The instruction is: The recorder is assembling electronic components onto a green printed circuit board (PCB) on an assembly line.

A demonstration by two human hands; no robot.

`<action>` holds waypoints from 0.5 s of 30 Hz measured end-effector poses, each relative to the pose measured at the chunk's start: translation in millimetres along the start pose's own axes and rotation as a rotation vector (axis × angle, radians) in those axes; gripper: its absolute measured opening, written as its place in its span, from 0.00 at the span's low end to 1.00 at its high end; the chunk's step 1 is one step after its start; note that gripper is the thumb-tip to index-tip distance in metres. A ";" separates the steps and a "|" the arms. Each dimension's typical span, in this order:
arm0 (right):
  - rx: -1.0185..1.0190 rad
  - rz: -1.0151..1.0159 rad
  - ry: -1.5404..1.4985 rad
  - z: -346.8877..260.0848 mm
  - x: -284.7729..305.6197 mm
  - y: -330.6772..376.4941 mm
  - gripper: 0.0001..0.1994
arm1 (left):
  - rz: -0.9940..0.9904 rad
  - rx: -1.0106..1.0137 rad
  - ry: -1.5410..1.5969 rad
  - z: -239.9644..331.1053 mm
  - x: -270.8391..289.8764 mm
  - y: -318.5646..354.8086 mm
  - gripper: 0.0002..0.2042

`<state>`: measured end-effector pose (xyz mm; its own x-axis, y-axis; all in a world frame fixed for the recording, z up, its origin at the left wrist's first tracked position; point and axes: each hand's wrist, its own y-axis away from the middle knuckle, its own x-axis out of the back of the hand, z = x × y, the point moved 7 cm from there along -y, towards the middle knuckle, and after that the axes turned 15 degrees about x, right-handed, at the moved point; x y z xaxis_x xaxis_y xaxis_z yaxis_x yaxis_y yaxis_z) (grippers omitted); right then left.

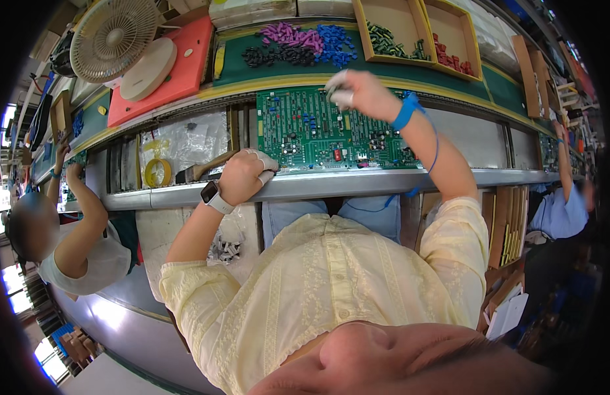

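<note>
A green circuit board [302,148] with many small components lies across the rail in front of me. At its lower left corner is my left hand [242,176], fingers curled and closed, with white covers on some fingertips. Whatever those fingers hold, if anything, is hidden. My right hand [364,95] hovers over the board's far edge, thumb and fingers drawn together in a pinch, also in white fingertip covers. Anything in that pinch is too small to name. A blue wrist strap [405,112] with a cord circles my right wrist. Beside my left hand lies a wooden-handled brush [209,167].
Beyond the board lie piles of purple parts [293,38], black parts [272,56] and blue parts [336,45]. A divided yellow box [431,33] holds green and red parts. A fan [114,36] stands far left. Tape [158,172] lies left. Other people work on both sides.
</note>
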<state>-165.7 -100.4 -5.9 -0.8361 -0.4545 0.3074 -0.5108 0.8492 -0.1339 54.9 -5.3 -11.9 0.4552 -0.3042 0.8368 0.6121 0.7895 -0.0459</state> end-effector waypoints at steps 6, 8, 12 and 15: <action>-0.059 -0.208 -0.253 -1.1 -75.7 21.1 0.11 | 0.138 0.050 0.174 24.1 29.3 -17.9 0.16; -0.157 -0.250 -0.334 0.4 -87.8 21.9 0.11 | 0.159 0.088 0.225 28.8 28.4 -26.9 0.16; -0.234 -0.329 -0.499 5.5 -101.9 24.1 0.11 | 0.141 0.003 0.235 30.7 17.8 -32.7 0.14; -0.258 -0.294 -0.639 8.8 -100.3 23.4 0.10 | 0.080 0.052 0.365 25.6 19.6 -37.6 0.11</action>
<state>-95.5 -37.3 -48.1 -0.6656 -0.6738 -0.3208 -0.7340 0.6687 0.1185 24.2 -27.4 20.3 0.7067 -0.4026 0.5817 0.5354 0.8419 -0.0677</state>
